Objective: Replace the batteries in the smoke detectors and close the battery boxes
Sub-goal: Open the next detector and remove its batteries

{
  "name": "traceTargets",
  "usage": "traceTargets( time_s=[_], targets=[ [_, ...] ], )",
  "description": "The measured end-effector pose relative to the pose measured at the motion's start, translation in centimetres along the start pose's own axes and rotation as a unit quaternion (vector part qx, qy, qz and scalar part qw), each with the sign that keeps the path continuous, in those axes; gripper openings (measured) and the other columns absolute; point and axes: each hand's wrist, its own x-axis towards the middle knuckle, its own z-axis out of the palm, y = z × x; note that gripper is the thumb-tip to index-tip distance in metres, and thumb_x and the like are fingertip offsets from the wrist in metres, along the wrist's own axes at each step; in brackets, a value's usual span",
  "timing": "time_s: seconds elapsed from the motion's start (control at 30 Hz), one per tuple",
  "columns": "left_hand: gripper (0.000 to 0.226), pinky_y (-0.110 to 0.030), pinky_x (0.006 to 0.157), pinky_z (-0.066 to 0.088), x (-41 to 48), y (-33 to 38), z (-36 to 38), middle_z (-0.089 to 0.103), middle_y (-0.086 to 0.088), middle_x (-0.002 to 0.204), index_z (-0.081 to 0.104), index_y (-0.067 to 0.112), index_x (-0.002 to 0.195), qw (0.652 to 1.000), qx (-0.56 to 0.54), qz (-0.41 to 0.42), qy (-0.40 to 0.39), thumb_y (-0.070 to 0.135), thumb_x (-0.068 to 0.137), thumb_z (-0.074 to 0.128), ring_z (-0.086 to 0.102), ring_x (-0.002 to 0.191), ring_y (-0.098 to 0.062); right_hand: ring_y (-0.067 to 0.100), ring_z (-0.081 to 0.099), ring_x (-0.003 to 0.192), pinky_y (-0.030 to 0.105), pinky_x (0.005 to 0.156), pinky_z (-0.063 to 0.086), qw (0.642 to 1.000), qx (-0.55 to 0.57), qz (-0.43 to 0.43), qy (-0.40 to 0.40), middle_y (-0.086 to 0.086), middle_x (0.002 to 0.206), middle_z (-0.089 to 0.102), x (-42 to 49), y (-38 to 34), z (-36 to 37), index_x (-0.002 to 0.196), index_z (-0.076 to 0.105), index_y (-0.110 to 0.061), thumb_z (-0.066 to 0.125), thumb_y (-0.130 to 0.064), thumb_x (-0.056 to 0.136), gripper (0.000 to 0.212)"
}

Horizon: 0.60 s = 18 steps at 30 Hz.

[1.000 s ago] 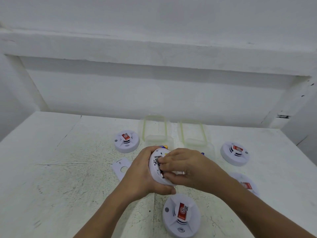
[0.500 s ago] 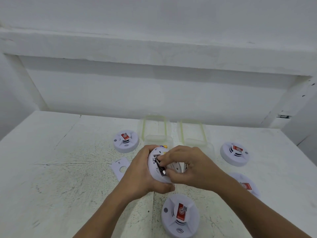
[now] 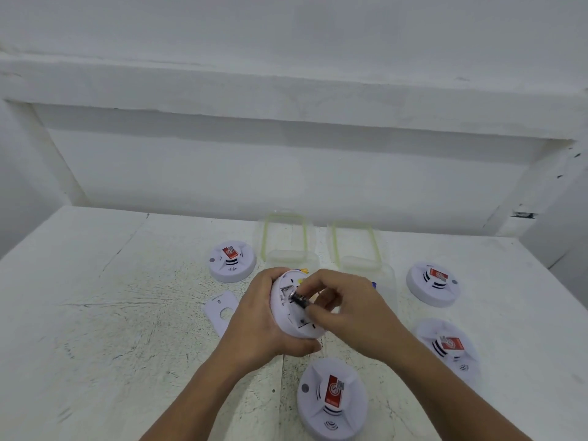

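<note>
My left hand grips a white smoke detector tilted on edge above the table, its open back facing right. My right hand pinches a small dark battery at the detector's battery bay, one end lifted out of it. The detector's flat white battery cover lies on the table just left of my hands. Several other white detectors with red labels lie around: back left, back right, right and close in front.
Two clear plastic containers with green-rimmed lids stand behind my hands; a bit of yellow and blue shows at their base. The white cracked table ends at a white wall behind.
My right hand's fingers have pulled the dark battery up from the bay, so it now stands out from the detector's back. The left hand keeps the same hold.
</note>
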Motion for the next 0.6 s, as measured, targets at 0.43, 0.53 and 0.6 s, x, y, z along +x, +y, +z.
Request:
traceTargets(
  time_s=[0.43, 0.53, 0.6],
  targets=[
    [0.101, -0.011, 0.078, 0.048, -0.7, -1.4, -1.5, 0.059, 0.021, 0.118, 0.048, 0.042, 0.12, 0.995, -0.039, 0.001, 0.096, 0.044, 0.029, 0.09, 0.055, 0.109, 0.006, 0.009, 0.035, 0.052, 0.022, 0.047, 0.028, 0.887, -0.4, 0.229, 0.037, -0.003, 0.067, 0.041, 1.1, 5.4, -0.5, 0.061, 0.027, -0.015, 0.043, 0.005, 0.085, 0.036],
    [0.1, -0.013, 0.08, 0.045, -0.9, -1.6, -2.0, 0.059, 0.025, 0.118, 0.049, 0.044, 0.12, 0.992, -0.043, -0.003, 0.116, 0.046, 0.029, 0.09, 0.055, 0.109, 0.008, 0.015, 0.044, 0.066, 0.024, 0.057, 0.034, 0.885, -0.402, 0.231, 0.036, 0.002, 0.08, 0.05, 1.3, 6.6, 0.2, 0.07, 0.036, -0.014, 0.044, 0.001, 0.088, 0.025],
    [0.102, -0.013, 0.08, 0.045, -1.1, -1.7, -2.4, 0.059, 0.023, 0.119, 0.049, 0.042, 0.122, 0.991, -0.049, -0.005, 0.127, 0.046, 0.029, 0.09, 0.055, 0.109, 0.008, 0.016, 0.045, 0.071, 0.022, 0.052, 0.033, 0.891, -0.381, 0.243, 0.03, 0.003, 0.082, 0.048, 1.5, 7.1, 0.2, 0.075, 0.038, -0.013, 0.042, 0.0, 0.089, 0.019]
  ],
)
